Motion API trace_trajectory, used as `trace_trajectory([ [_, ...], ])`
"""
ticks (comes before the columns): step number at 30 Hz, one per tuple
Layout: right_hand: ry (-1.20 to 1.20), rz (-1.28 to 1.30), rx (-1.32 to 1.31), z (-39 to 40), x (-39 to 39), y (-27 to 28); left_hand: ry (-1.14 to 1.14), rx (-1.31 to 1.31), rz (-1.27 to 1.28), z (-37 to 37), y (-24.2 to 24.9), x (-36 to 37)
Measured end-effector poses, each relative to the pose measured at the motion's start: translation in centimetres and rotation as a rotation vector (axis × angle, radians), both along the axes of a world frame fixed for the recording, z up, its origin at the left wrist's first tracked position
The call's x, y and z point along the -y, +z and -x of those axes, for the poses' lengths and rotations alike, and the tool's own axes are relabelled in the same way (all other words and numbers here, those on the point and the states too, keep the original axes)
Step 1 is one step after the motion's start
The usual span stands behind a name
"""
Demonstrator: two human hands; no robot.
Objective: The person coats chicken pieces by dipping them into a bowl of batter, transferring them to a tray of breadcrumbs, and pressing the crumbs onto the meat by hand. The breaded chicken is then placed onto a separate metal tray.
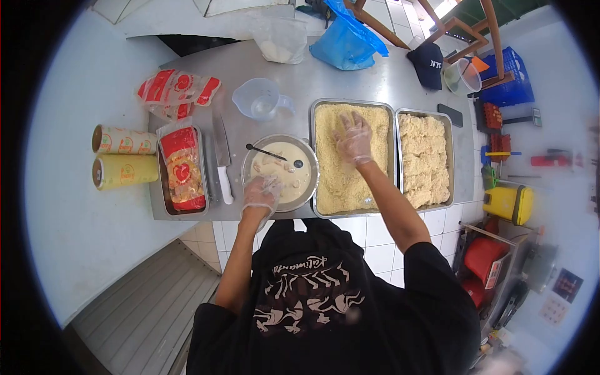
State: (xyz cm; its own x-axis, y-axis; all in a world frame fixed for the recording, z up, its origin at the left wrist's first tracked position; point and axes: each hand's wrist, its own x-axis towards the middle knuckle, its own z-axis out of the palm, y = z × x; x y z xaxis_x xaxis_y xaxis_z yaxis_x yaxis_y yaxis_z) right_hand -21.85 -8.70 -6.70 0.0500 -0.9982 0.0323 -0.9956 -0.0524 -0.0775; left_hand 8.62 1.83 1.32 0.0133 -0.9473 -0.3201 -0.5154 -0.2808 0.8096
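Observation:
My left hand [262, 192], in a clear plastic glove, is at the near left side of a round metal bowl [315, 187] of pale batter [290, 194]. Its fingers are bent together over the batter; what they hold, if anything, does not show. Pale pieces and a black ladle [267, 151] lie in the batter. My right hand [354, 137], also gloved, rests with fingers apart on yellowish breadcrumbs [337, 187] filling a metal tray [392, 156]. Whether something lies beneath that palm is hidden. To the right, another metal tray [451, 156] holds rows of crumb-coated pieces [425, 159].
Left of the bowl lie a white-handled knife [224, 182] and a tray with a red-printed bag [182, 165]. A clear measuring jug [257, 100] stands behind the bowl. Farther back are a blue plastic bag [349, 47], a dark cap [427, 65] and a phone [450, 115].

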Motion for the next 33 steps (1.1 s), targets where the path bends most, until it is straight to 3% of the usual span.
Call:
trace_trajectory([
  [3, -0.113, -0.226, -0.007, -2.1, -0.9, 2.6, -0.06, 0.076, -0.002, -0.3, -0.6, 0.1],
  [7, -0.167, -0.095, 0.054, -1.0, 0.9, -0.2, -0.151, 0.043, 0.154, -0.2, -1.3, 0.8],
  [9, -0.14, -0.187, 0.012, -1.2, -0.3, 0.6, -0.147, 0.006, 0.075, 0.2, 0.6, 0.4],
  [14, -0.21, -0.104, 0.013, -1.4, 2.0, 0.0, -0.204, -0.009, 0.072, -0.2, 1.4, 0.7],
  [17, -0.267, -0.189, 0.057, -1.4, 4.5, -0.6, -0.272, 0.188, 0.251, -0.3, -0.2, 1.8],
  [19, -0.179, 0.009, -0.035, -1.0, 2.7, -1.8, -0.179, 0.06, 0.106, -0.1, 1.7, 1.6],
  [21, -0.212, -0.031, 0.051, -1.0, 0.5, 0.0, -0.183, 0.032, 0.147, -0.1, 2.0, 2.4],
  [23, -0.234, -0.191, -0.039, -1.5, -2.2, 0.8, -0.182, 0.004, 0.156, 0.0, 2.4, 2.3],
  [25, -0.222, -0.172, -0.086, -1.5, -2.8, 0.1, -0.176, -0.024, 0.133, 0.3, 2.7, 2.7],
  [26, -0.218, -0.242, -0.092, -1.4, -2.5, 0.4, -0.177, -0.024, 0.125, -0.2, 1.0, 2.2],
  [28, -0.214, -0.305, -0.093, -1.0, -1.8, 0.2, -0.424, 0.254, 0.527, -1.5, -3.6, 1.2],
  [29, -0.211, -0.265, -0.026, -0.5, -0.8, -0.1, -0.423, 0.255, 0.551, -0.4, -2.5, 3.0],
  [31, -0.23, -0.287, 0.05, -1.1, -4.4, -1.0, -0.207, 0.03, 0.067, 0.9, 3.2, 2.7],
  [33, -0.241, -0.227, 0.357, -0.6, -2.0, -1.1, -0.214, 0.06, 0.062, 1.0, 3.1, 3.0],
])
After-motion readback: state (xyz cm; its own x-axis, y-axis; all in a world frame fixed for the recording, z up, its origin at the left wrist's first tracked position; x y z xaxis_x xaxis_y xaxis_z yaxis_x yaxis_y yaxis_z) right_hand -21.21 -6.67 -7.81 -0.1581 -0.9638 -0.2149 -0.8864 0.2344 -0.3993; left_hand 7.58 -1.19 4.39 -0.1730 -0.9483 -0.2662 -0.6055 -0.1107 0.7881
